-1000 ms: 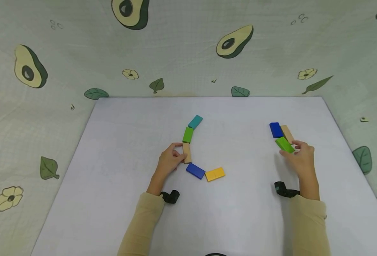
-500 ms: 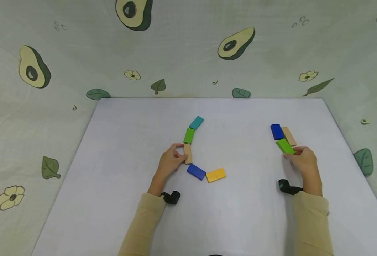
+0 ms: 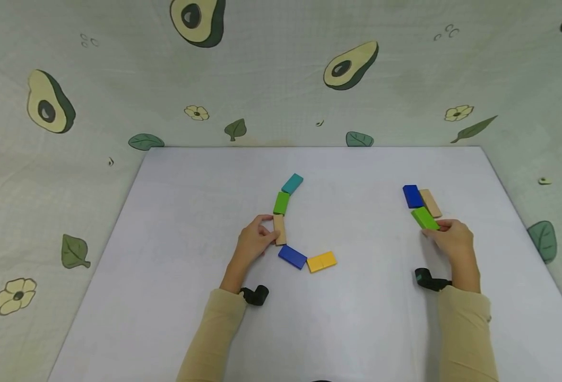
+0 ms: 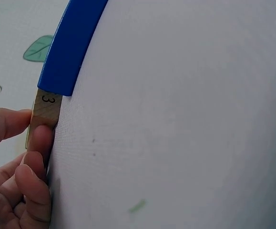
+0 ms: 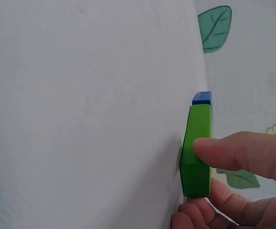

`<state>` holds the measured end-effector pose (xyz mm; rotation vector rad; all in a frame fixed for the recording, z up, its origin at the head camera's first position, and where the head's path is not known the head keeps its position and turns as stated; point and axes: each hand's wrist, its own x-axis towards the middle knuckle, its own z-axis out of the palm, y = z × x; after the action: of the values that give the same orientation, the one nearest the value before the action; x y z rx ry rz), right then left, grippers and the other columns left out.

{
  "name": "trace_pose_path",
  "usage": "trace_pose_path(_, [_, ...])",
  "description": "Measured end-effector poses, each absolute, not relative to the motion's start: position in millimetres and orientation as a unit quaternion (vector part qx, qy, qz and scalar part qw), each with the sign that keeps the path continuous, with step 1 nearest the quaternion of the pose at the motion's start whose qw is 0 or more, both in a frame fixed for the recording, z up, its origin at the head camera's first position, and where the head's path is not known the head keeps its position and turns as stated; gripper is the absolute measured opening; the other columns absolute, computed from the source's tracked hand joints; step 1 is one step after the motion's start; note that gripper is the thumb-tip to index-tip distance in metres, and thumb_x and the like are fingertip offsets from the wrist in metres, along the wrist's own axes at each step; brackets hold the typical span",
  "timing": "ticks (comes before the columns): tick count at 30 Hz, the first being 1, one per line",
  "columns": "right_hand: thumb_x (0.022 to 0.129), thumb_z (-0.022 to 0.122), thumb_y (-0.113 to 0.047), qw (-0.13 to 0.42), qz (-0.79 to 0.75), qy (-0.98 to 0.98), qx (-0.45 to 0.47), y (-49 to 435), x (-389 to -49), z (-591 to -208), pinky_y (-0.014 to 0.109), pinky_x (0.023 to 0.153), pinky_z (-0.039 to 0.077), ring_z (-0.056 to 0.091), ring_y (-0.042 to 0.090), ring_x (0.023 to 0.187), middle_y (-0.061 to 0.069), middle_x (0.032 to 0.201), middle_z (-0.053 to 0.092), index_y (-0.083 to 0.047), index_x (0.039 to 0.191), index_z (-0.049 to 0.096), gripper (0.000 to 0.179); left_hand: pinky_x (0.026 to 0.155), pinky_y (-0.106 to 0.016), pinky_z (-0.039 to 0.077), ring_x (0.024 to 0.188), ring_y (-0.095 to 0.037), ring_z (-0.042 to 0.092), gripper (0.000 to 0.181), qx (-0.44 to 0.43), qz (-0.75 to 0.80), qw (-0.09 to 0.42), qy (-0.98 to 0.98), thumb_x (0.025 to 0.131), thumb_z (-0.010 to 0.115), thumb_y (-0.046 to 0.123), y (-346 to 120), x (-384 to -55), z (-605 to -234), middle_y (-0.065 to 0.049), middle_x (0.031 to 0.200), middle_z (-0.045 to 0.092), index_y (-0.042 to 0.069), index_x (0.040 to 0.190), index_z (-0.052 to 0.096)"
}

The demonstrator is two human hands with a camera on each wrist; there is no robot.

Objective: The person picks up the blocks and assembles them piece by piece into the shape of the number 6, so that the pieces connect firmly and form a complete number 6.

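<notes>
My left hand (image 3: 253, 239) pinches a natural wood block (image 3: 279, 229) between thumb and fingers; in the left wrist view a dark "3" marks its end (image 4: 47, 102). This block belongs to a curved row, with a green block (image 3: 282, 202) and a teal block (image 3: 292, 183) behind it, and a blue block (image 3: 292, 257) and a yellow block (image 3: 322, 261) in front. Over at the right, my right hand (image 3: 454, 241) grips a bright green block (image 3: 425, 218) by its near end. Beside that one lie a dark blue block (image 3: 413, 196) and another wood block (image 3: 431, 202).
The blocks lie on a white table (image 3: 366, 318) whose far edge meets a hanging cloth (image 3: 281, 69) printed with avocados and leaves. A black wrist camera (image 3: 257, 295) juts from the left wrist, another black camera (image 3: 431, 279) from the right.
The right hand has shifted slightly right and toward the near side, its fingers now at the green block's near end. Left hand and curved row look the same, apart from a small camera shift.
</notes>
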<state>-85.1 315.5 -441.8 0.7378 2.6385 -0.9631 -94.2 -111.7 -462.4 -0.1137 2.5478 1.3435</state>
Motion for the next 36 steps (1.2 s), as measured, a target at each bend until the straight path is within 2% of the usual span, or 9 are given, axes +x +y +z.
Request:
trace_pose_path(5, [0.088,0.058,-0.028,0.113,-0.332,0.902,0.251,314,-82,-440,0.038,0.073,0.040,0.045,0.037,0.100,0.029,0.115,0.045,0.014,0.127,0.042,0.060,0.042,-0.023,0.035,0.039,-0.012,0.044,0.047,-0.040,0.461,0.130,0.877,0.085,0.066,0.024,-111,-95,-463,-0.003,0.069,0.064,0.014,0.128,0.051])
trace_pose_path(15, [0.087,0.057,-0.047,0.120,-0.363,0.890,0.250,299,-70,-439,0.041,0.078,0.042,0.045,0.037,0.104,0.029,0.122,0.045,0.009,0.131,0.040,0.073,0.042,-0.023,0.036,0.040,-0.011,0.044,0.047,-0.050,0.461,0.133,0.876,0.084,0.067,0.024,-110,-95,-462,-0.003,0.070,0.064,0.015,0.128,0.051])
trace_pose_path(25, [0.086,0.059,-0.045,0.107,-0.370,0.899,0.210,271,-60,-434,0.034,0.073,0.041,0.048,0.033,0.100,0.024,0.117,0.049,0.005,0.127,0.045,0.067,0.042,-0.023,0.035,0.040,-0.011,0.044,0.048,-0.049,0.459,0.134,0.877,0.085,0.066,0.024,-110,-96,-462,-0.004,0.071,0.064,0.015,0.129,0.051])
trace_pose_path(36, [0.085,0.062,-0.043,0.100,-0.383,0.894,0.209,248,-49,-431,0.027,0.070,0.041,0.049,0.026,0.094,0.018,0.109,0.052,0.003,0.124,0.048,0.061,0.043,-0.023,0.036,0.041,-0.012,0.045,0.048,-0.048,0.457,0.136,0.877,0.085,0.066,0.025,-111,-95,-463,-0.004,0.071,0.064,0.016,0.129,0.051])
